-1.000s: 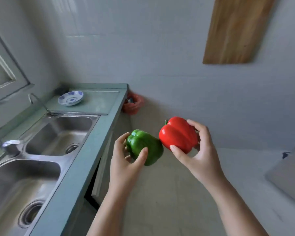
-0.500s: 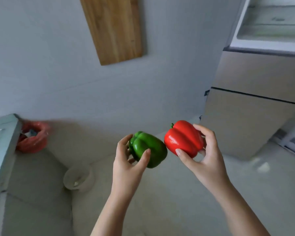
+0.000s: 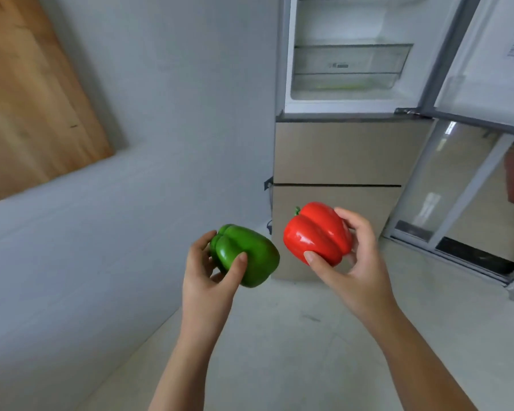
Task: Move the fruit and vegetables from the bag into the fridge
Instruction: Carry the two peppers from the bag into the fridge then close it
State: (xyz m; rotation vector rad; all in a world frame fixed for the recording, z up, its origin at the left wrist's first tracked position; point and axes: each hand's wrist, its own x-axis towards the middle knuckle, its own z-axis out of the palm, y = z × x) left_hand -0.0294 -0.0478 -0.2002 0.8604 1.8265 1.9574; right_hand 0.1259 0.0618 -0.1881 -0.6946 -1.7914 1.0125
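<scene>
My left hand (image 3: 208, 280) grips a green bell pepper (image 3: 250, 256) at mid-frame. Just to its right, my right hand (image 3: 356, 262) holds a red bell pepper (image 3: 318, 232) with its green stem pointing left. Both peppers hang in the air in front of the fridge (image 3: 336, 155). The fridge's upper compartment stands open, showing clear shelves and a drawer (image 3: 347, 66) with something pale green inside. Its door (image 3: 487, 54) is swung out to the right. The two lower beige fridge doors are shut. No bag is in view.
A wooden cutting board (image 3: 33, 99) hangs on the grey wall at the upper left. A glass sliding door (image 3: 457, 197) with a metal floor track stands right of the fridge. Pale floor lies between me and the fridge.
The view has swung right, from the sink counter and red bag to the fridge, which is now straight ahead with its open upper compartment visible. Both hands keep holding their peppers.
</scene>
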